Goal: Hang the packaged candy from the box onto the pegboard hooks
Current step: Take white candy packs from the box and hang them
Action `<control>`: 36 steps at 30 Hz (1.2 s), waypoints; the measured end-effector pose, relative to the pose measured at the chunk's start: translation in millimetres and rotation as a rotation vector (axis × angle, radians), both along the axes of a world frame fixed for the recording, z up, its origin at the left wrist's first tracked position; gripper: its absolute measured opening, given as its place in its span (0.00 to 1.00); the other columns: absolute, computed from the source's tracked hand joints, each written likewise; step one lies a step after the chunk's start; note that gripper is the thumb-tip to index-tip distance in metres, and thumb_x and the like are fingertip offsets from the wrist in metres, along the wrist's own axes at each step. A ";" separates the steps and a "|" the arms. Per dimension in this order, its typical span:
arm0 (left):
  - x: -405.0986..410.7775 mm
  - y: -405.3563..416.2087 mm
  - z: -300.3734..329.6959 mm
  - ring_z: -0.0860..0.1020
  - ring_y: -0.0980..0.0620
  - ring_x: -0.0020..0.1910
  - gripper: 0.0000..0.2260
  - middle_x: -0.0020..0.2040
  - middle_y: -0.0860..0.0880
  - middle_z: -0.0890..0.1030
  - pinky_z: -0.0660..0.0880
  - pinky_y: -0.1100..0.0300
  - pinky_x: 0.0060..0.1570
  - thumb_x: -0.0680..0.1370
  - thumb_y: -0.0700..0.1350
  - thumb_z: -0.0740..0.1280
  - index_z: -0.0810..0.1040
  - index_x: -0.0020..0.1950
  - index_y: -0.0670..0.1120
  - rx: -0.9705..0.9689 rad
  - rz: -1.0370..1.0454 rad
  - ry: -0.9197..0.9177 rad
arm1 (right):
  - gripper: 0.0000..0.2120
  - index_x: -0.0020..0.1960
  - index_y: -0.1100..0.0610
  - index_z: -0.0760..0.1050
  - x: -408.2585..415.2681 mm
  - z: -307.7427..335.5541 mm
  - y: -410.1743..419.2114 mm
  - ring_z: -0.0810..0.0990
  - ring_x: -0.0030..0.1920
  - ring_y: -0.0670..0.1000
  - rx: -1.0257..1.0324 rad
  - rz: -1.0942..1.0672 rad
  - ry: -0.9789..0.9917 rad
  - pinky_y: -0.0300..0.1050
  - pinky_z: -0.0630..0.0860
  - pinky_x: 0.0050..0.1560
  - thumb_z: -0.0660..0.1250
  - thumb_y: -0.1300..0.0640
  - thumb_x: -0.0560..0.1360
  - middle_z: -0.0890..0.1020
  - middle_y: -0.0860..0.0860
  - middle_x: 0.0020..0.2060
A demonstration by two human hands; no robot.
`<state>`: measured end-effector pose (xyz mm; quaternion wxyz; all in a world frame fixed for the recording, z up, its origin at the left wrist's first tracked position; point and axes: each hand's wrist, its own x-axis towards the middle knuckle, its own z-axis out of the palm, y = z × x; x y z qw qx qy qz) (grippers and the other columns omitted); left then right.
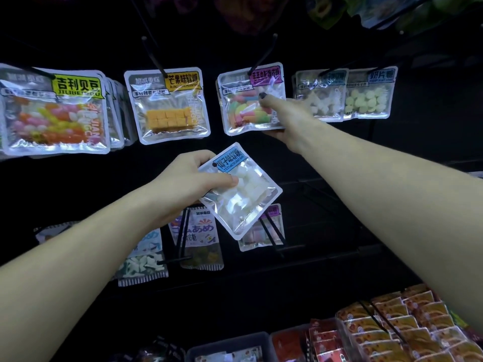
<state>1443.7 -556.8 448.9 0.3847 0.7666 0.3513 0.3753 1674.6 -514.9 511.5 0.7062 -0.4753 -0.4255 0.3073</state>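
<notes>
My left hand (192, 177) grips a clear packet of white candy with a blue label (241, 192), tilted, in front of the dark pegboard. My right hand (285, 118) pinches the lower right of a packet of coloured gummies with a purple label (245, 105), thumb on its front and fingers behind it. That packet hangs on a black hook (264, 56). Beside it a mango candy packet (170, 105) hangs on another hook (154, 56). A grey box (230, 346) with packets sits at the bottom.
A stack of jelly bean packets (55, 111) hangs at the left, white and pale green candy packets (345, 95) at the right. Lower hooks carry more packets (198, 239). Red-orange snack packs (386, 330) fill the bottom right. Bare hooks (271, 228) stick out below the held packet.
</notes>
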 end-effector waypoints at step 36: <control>99.5 -81.6 45.8 0.86 0.50 0.40 0.13 0.44 0.47 0.87 0.83 0.54 0.42 0.71 0.42 0.82 0.80 0.48 0.48 0.133 -0.067 0.019 | 0.15 0.61 0.59 0.78 73.9 -35.0 -203.7 0.88 0.52 0.55 -0.213 0.278 -0.351 0.51 0.84 0.53 0.70 0.69 0.76 0.87 0.56 0.54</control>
